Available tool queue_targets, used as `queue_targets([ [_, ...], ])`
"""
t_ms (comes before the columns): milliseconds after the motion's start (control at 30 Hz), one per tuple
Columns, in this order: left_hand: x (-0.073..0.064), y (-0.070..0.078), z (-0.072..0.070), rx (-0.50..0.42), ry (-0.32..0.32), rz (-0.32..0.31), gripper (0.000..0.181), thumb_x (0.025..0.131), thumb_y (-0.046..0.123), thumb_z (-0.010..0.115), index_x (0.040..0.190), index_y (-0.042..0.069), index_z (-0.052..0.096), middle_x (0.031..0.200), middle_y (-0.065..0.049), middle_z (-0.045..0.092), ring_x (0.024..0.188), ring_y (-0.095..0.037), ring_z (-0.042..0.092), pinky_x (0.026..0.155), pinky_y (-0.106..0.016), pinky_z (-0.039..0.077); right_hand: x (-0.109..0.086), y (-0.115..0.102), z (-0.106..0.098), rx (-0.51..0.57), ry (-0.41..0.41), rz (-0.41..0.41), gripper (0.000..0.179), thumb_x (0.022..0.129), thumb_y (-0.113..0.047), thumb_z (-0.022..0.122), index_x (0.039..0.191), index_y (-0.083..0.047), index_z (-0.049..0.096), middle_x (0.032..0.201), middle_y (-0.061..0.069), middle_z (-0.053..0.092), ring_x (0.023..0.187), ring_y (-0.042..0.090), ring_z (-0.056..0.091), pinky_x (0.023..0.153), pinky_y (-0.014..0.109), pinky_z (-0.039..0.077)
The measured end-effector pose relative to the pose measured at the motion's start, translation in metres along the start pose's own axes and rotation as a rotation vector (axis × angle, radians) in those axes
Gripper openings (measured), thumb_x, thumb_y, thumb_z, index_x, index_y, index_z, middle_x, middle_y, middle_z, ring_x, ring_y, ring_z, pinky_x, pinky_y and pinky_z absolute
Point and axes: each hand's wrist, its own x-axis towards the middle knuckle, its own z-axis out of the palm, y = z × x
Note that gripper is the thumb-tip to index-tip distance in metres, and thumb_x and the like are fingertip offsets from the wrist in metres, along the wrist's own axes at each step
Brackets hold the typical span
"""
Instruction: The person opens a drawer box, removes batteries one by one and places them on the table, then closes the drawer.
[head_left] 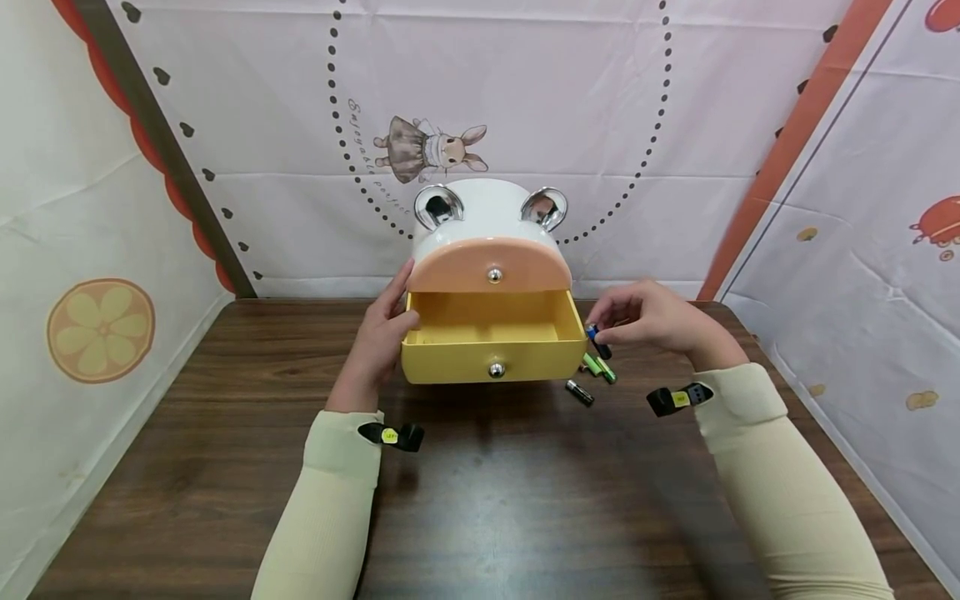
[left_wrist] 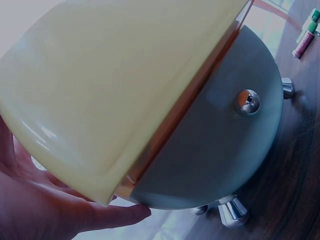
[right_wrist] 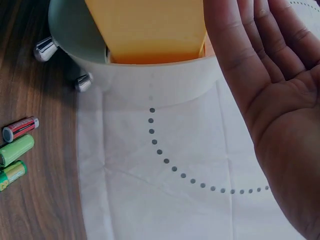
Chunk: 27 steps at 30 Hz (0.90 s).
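Observation:
A rounded white drawer box with silver ears stands on the table, its yellow drawer pulled out and its peach drawer closed above. My left hand rests along the box's left side, thumb at the drawer's edge. The left wrist view shows its thumb extended beside the grey-green lower front. At the drawer's right side, my right hand pinches a blue-and-black battery between thumb and fingers. Just below lie green batteries and a black battery.
The brown wooden table runs up to a printed white cloth backdrop, with cloth on both sides too. Silver feet hold the box off the table. A red battery lies beside the green ones in the right wrist view.

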Motion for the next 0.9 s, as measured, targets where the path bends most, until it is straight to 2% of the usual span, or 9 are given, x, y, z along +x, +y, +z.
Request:
queue_targets([
  [133, -0.001, 0.002, 0.0, -0.013, -0.006, -0.008, 0.082, 0.083, -0.002, 0.048, 0.145, 0.051, 0.033, 0.16, 0.012, 0.023, 0.142, -0.025, 0.033, 0.102, -0.054, 0.042, -0.002, 0.007, 0.001, 0.029, -0.009, 0.006, 0.013, 0.086, -0.008, 0.071, 0.098, -0.001, 0.068, 0.086, 0.006, 0.069, 0.076, 0.027, 0.065, 0.067, 0.036, 0.057],
  [300, 0.0, 0.001, 0.0, -0.015, -0.006, -0.004, 0.083, 0.083, -0.002, 0.048, 0.147, 0.049, 0.032, 0.16, 0.011, 0.023, 0.141, -0.024, 0.034, 0.1, -0.053, 0.043, -0.005, 0.014, 0.002, 0.052, -0.019, 0.006, 0.014, 0.087, -0.007, 0.07, 0.098, 0.0, 0.067, 0.085, 0.005, 0.07, 0.075, 0.019, 0.065, 0.065, 0.035, 0.056],
  [500, 0.001, 0.0, 0.0, -0.013, -0.001, 0.004, 0.082, 0.083, -0.002, 0.048, 0.145, 0.05, 0.034, 0.159, 0.012, 0.025, 0.142, -0.023, 0.033, 0.101, -0.051, 0.043, -0.006, 0.022, 0.003, 0.085, -0.016, 0.024, 0.014, 0.087, -0.007, 0.07, 0.098, 0.001, 0.067, 0.084, 0.004, 0.07, 0.074, 0.019, 0.065, 0.063, 0.035, 0.056],
  [733, 0.001, 0.0, 0.001, -0.011, -0.003, 0.005, 0.083, 0.082, -0.002, 0.048, 0.144, 0.051, 0.035, 0.159, 0.01, 0.025, 0.142, -0.024, 0.033, 0.102, -0.052, 0.042, -0.008, 0.029, 0.004, 0.05, -0.018, 0.05, 0.015, 0.089, -0.009, 0.069, 0.099, 0.0, 0.067, 0.084, 0.005, 0.07, 0.072, 0.016, 0.064, 0.063, 0.035, 0.056],
  [900, 0.0, 0.001, 0.001, -0.02, -0.005, 0.007, 0.083, 0.082, -0.002, 0.048, 0.145, 0.05, 0.035, 0.159, 0.01, 0.026, 0.143, -0.025, 0.032, 0.102, -0.053, 0.042, -0.009, 0.033, 0.007, 0.024, -0.016, 0.089, 0.015, 0.088, -0.012, 0.07, 0.099, -0.001, 0.068, 0.085, 0.006, 0.07, 0.074, 0.019, 0.064, 0.066, 0.033, 0.056],
])
